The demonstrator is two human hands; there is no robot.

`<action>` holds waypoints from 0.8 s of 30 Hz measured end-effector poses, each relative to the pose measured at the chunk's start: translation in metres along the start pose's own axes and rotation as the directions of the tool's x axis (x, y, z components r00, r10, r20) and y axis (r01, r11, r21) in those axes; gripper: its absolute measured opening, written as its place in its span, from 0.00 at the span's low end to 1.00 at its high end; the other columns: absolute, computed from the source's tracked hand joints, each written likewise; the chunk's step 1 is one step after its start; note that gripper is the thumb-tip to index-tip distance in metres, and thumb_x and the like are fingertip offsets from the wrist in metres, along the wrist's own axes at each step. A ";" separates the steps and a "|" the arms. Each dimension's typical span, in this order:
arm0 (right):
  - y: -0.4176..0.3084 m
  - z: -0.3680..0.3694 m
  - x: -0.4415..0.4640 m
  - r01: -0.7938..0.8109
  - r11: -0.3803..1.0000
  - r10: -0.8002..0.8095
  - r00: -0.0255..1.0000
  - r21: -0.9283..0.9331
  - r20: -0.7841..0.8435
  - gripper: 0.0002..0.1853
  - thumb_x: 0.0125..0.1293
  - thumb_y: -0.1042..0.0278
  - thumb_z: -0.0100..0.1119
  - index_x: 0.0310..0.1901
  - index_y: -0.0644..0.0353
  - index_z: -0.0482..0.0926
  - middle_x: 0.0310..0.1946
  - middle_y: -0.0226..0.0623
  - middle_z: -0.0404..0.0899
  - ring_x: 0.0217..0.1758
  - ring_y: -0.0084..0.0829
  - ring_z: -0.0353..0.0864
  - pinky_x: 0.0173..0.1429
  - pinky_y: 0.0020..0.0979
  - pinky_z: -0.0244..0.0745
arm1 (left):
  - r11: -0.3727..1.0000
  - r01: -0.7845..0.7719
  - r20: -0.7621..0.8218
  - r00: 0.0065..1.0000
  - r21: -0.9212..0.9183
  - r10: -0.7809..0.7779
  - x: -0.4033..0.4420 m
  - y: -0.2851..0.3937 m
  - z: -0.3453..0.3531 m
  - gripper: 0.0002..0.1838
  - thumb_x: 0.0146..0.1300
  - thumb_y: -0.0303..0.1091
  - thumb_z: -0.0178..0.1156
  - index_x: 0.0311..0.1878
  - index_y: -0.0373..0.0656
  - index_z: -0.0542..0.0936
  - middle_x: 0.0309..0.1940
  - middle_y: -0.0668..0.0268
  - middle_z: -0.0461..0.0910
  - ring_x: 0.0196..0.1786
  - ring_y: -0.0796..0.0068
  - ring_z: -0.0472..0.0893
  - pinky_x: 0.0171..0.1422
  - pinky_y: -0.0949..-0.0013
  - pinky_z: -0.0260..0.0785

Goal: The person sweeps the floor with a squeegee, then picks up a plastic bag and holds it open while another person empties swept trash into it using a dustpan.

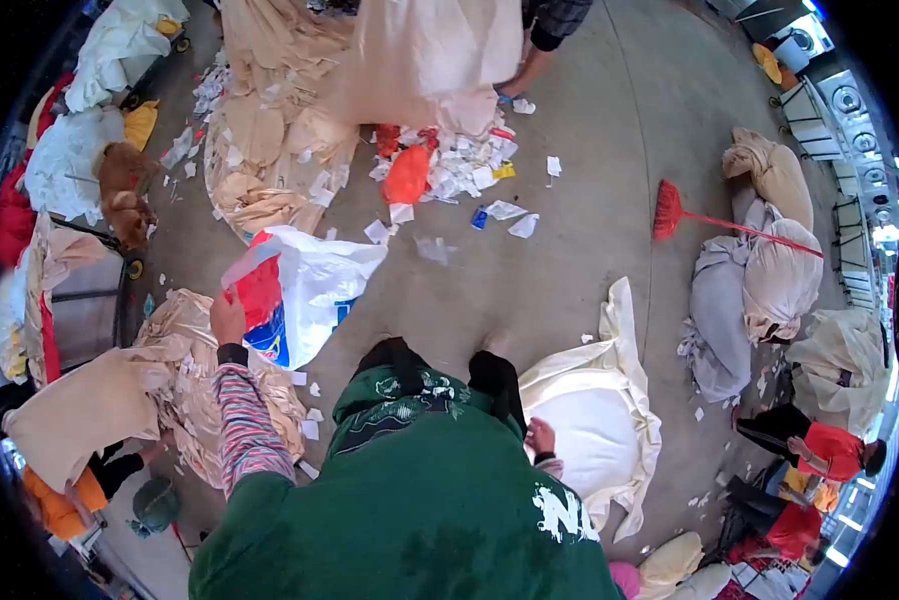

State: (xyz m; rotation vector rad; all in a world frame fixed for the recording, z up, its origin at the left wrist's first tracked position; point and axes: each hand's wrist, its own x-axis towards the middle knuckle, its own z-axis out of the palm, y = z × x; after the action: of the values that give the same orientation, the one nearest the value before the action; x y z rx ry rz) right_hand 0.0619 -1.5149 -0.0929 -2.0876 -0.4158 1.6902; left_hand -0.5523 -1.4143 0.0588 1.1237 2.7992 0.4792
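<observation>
My left hand (227,318), at the end of a striped sleeve, is closed on the edge of a large plastic bag (314,270). The bag is white with red and blue print, and its mouth spreads out to the right. By my right side hangs my right hand (540,438), fingers loosely bent and partly apart, with nothing visible in them. Below it on the floor lies a cream cloth (624,400) spread around a white middle. Left of the bag, a heap of crumpled beige cloth (184,350) lies close to my left arm.
Paper scraps (459,165) and an orange-red bag (406,175) litter the floor ahead, where another person's arm (529,72) lifts pale cloth. A red broom (669,208) leans on stuffed cloth bundles (779,265). A brown dog (124,190) stands near carts. Other people work at both sides.
</observation>
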 end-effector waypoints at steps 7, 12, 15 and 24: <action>-0.166 -0.132 0.114 0.244 0.961 -0.239 0.970 -0.131 0.052 0.15 0.54 0.68 0.41 0.44 0.60 0.65 0.22 0.38 0.73 0.14 0.26 0.71 0.12 0.19 0.61 | 0.955 0.296 -0.041 0.954 -0.012 -0.297 -0.064 0.064 0.002 0.21 0.54 0.45 0.44 0.35 0.33 0.71 0.29 0.49 0.73 0.34 0.55 0.73 0.37 0.61 0.62; -0.310 -0.094 0.154 0.492 0.833 -0.491 0.868 -0.254 0.071 0.14 0.51 0.72 0.42 0.41 0.64 0.66 0.25 0.37 0.72 0.22 0.22 0.71 0.24 0.19 0.67 | 0.512 0.495 0.164 0.812 -0.702 -0.560 -0.094 0.090 0.001 0.16 0.52 0.43 0.50 0.35 0.39 0.72 0.28 0.68 0.74 0.27 0.78 0.73 0.23 0.77 0.62; -0.359 -0.019 0.150 0.578 0.774 -0.538 0.816 -0.258 0.214 0.16 0.50 0.71 0.45 0.42 0.65 0.66 0.27 0.38 0.72 0.24 0.23 0.71 0.25 0.19 0.67 | 0.227 0.594 0.341 0.688 -0.772 -0.640 -0.088 0.093 0.004 0.14 0.51 0.43 0.51 0.36 0.44 0.71 0.28 0.71 0.73 0.24 0.85 0.71 0.17 0.83 0.57; -0.391 0.178 0.116 0.712 0.631 -0.309 0.595 -0.308 0.742 0.14 0.53 0.69 0.46 0.41 0.65 0.69 0.26 0.34 0.72 0.26 0.20 0.71 0.30 0.19 0.66 | 0.052 0.454 0.323 0.706 -0.890 -0.630 -0.082 0.107 0.003 0.15 0.54 0.44 0.46 0.39 0.44 0.70 0.27 0.71 0.74 0.24 0.84 0.73 0.19 0.84 0.63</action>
State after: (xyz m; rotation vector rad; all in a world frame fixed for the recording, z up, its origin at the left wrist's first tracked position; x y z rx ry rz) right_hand -0.0748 -1.0961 -0.0275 -1.3344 -1.8158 1.9415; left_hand -0.4216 -1.3973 0.0876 -0.3194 1.9543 1.7945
